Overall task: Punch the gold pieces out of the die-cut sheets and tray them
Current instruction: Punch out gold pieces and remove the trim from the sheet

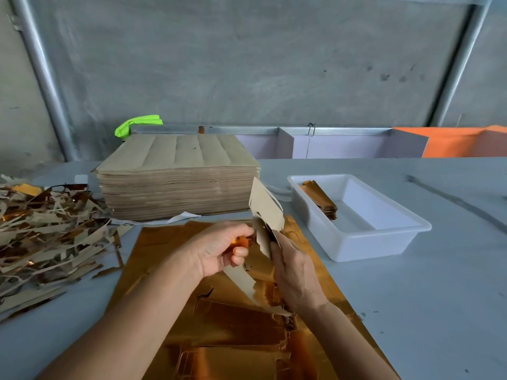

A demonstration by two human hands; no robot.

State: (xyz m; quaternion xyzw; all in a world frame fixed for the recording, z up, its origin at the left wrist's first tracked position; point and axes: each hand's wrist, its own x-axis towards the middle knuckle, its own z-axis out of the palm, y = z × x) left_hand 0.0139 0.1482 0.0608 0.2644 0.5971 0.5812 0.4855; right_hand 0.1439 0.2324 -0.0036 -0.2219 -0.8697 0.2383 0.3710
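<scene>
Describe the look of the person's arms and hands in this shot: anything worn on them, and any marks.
Both forearms are bare up to the frame's lower edge: no sleeves show. The left hand and right hand wear no gloves. No ring, watch or bracelet shows on either wrist or on the visible fingers, and no markings.

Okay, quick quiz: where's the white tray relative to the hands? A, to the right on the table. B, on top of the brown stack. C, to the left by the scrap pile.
A: the white tray sits on the table right of both hands, holding a few gold pieces.
</scene>
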